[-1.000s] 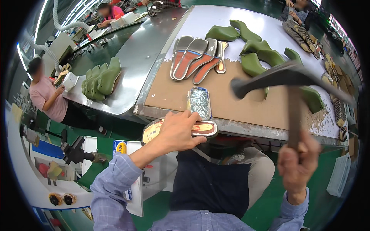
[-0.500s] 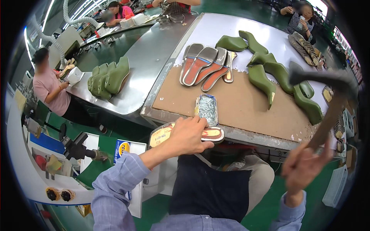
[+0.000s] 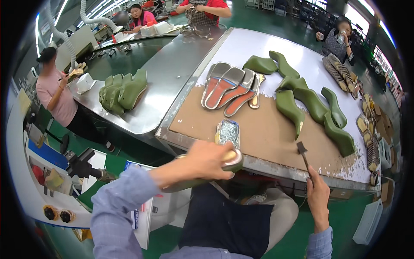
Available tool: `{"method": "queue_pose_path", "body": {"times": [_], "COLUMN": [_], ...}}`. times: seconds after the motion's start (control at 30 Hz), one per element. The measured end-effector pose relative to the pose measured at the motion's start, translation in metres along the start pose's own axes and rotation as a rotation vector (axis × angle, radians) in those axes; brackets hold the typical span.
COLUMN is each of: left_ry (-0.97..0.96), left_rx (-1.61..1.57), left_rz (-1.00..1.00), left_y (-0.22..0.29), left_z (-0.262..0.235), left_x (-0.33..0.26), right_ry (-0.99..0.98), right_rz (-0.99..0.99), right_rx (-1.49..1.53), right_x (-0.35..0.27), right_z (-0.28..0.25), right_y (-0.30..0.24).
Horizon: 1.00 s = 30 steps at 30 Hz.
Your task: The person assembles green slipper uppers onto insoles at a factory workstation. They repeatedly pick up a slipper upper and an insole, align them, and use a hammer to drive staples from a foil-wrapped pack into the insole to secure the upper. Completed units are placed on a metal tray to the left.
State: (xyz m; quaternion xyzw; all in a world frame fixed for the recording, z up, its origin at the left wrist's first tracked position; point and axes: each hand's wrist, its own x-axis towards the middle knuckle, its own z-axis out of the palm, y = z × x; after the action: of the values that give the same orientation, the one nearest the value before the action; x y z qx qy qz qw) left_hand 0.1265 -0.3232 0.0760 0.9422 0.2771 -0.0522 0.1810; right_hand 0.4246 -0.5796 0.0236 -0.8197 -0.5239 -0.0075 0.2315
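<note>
Just off the near edge of the counter (image 3: pixel 267 134), the left hand (image 3: pixel 205 159) wraps its fingers around a green shoe last (image 3: pixel 235 163), partly hidden. The right hand (image 3: pixel 318 194) grips a hammer (image 3: pixel 303 150), its head over the counter. A tray of nails (image 3: pixel 227 133) sits by the near edge, insoles (image 3: pixel 224 88) overlap toward the left edge, and green lasts (image 3: pixel 311 103) lie scattered farther right.

Dark hammer (image 3: pixel 305 159), green shoe lasts (image 3: pixel 311 103), red-and-grey insoles (image 3: pixel 218 93), brown-and-white tabletop (image 3: pixel 267 134), blue sleeves (image 3: pixel 122 205)

Blue sleeves (image 3: pixel 116 209), dark apron (image 3: pixel 226 218)
</note>
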Motion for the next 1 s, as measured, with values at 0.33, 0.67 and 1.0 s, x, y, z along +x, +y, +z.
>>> {"method": "queue_pose_path", "body": {"times": [0.33, 0.67, 1.0], "left_ry": [1.340, 1.096, 0.742], "left_rx": [-0.124, -0.176, 0.138], "left_rz": [-0.629, -0.249, 0.036], "left_y": [-0.291, -0.190, -0.079], "left_z": [0.052, 0.007, 0.054], "left_x": [-0.075, 0.014, 0.211], "right_ry": [0.189, 0.442, 0.394], "right_rz": [0.012, 0.033, -0.139], "right_rx": [0.155, 0.084, 0.099], "right_x": [0.088, 0.193, 0.197], "right_z": [0.047, 0.092, 0.077], "right_y": [0.006, 0.076, -0.005]}}
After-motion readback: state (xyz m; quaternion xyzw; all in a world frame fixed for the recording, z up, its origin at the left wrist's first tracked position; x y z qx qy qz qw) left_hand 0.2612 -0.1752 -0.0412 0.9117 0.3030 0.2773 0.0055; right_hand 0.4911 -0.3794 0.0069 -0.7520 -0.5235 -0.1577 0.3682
